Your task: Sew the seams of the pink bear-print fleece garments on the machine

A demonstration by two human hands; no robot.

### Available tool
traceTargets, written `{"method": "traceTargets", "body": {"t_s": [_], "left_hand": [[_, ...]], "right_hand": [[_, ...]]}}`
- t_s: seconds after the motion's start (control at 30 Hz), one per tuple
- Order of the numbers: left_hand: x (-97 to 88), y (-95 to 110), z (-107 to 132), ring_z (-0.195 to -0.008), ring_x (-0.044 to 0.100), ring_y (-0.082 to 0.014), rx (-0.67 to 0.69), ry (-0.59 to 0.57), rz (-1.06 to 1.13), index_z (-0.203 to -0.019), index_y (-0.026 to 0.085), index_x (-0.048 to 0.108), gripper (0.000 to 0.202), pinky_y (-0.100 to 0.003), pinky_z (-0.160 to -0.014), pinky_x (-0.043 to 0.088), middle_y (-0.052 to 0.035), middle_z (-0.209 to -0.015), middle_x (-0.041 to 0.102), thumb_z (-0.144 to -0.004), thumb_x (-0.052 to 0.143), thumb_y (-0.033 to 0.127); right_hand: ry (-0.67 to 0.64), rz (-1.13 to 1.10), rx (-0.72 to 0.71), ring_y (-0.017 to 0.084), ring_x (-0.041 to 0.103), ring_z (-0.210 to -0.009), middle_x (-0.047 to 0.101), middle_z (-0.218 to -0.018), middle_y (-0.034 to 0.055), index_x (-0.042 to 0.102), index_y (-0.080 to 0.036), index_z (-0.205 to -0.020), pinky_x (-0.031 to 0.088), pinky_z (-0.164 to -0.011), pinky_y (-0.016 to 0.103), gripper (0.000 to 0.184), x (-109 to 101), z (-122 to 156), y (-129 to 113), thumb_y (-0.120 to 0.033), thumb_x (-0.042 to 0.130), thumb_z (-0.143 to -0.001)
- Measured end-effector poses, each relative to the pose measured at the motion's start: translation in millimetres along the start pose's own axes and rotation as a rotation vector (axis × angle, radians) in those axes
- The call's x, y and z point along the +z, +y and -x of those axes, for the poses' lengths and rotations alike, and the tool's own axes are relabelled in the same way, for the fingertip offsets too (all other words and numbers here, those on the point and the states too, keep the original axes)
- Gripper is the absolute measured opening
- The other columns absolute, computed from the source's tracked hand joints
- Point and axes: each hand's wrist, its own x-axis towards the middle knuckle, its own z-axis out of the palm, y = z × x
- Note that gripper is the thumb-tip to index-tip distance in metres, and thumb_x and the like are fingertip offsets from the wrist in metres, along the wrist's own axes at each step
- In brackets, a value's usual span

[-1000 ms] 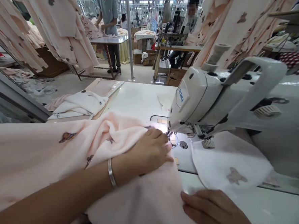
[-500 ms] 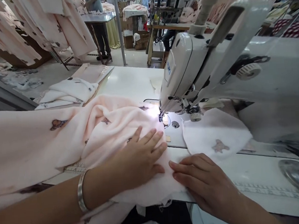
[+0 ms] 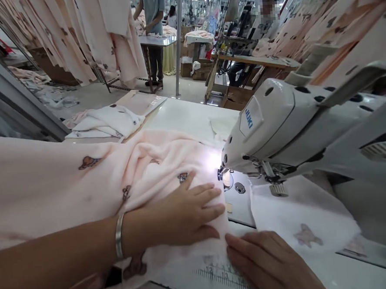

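Observation:
My left hand point(image 3: 184, 212) lies flat, fingers stretched out, on a pale pink fleece fabric point(image 3: 67, 182) printed with small brown bears. Its fingertips reach the fabric's right edge, just short of the needle point(image 3: 221, 174) of a white sewing machine point(image 3: 277, 126). My right hand point(image 3: 268, 264) rests palm down on the table at the fabric's lower right edge, fingers extended and touching it. A silver bangle circles my left wrist. A smaller white fleece piece point(image 3: 298, 216) with a bear print lies under the machine arm.
A ruler scale point(image 3: 220, 276) is printed on the white table point(image 3: 184, 116). Folded white fleece pieces point(image 3: 106, 123) sit at the table's far left. Pink garments hang overhead. Other people stand and sit at work tables in the background.
The fabric edge has slid up toward the needle with my left hand on it. My right hand has moved lower along the fabric edge. The camera tilted up.

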Motion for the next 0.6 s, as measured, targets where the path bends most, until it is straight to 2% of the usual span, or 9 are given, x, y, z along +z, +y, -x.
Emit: {"method": "traceTargets", "body": {"t_s": [0.2,0.37,0.5,0.6], "left_hand": [[-9.1,-54,-29,-0.113,0.049,-0.0253,0.100,-0.038,0.010,-0.115,0.015,0.054,0.041,-0.049,-0.107,0.024,-0.0131,-0.123,0.054,-0.094,0.040,0.048],[-9.7,-85,-50,-0.101,0.052,-0.0212,0.138,0.029,-0.006,-0.101,0.017,0.057,0.038,-0.042,-0.102,0.028,-0.0080,-0.117,0.057,-0.092,0.044,0.051],[-11.1,-109,-69,-0.100,0.052,-0.0206,0.104,0.071,-0.041,-0.105,0.015,0.058,0.041,-0.036,-0.099,0.030,-0.0073,-0.114,0.060,-0.090,0.048,0.052],[-12.0,-121,-77,-0.106,0.051,-0.0222,0.056,0.070,-0.071,-0.112,0.014,0.058,0.046,-0.037,-0.102,0.029,-0.0087,-0.121,0.058,-0.089,0.048,0.054]], "right_hand": [[0.012,-0.040,0.079,0.018,0.058,-0.084,0.068,-0.106,0.0068,0.066,-0.017,-0.102,0.047,-0.071,0.032,0.022,10,-22,34,-0.012,0.050,-0.088],[-0.039,-0.022,0.236,0.015,0.060,-0.077,0.067,-0.094,0.0065,0.067,-0.022,-0.101,0.049,-0.073,0.032,0.021,24,-29,64,-0.019,0.049,-0.090],[-0.020,0.002,0.237,0.017,0.061,-0.075,0.067,-0.086,0.0072,0.068,-0.022,-0.100,0.049,-0.068,0.031,0.022,31,-29,77,-0.021,0.048,-0.090],[0.000,0.005,0.235,0.018,0.063,-0.079,0.068,-0.090,0.0079,0.067,-0.021,-0.102,0.051,-0.070,0.032,0.023,30,-30,75,-0.019,0.047,-0.091]]}}
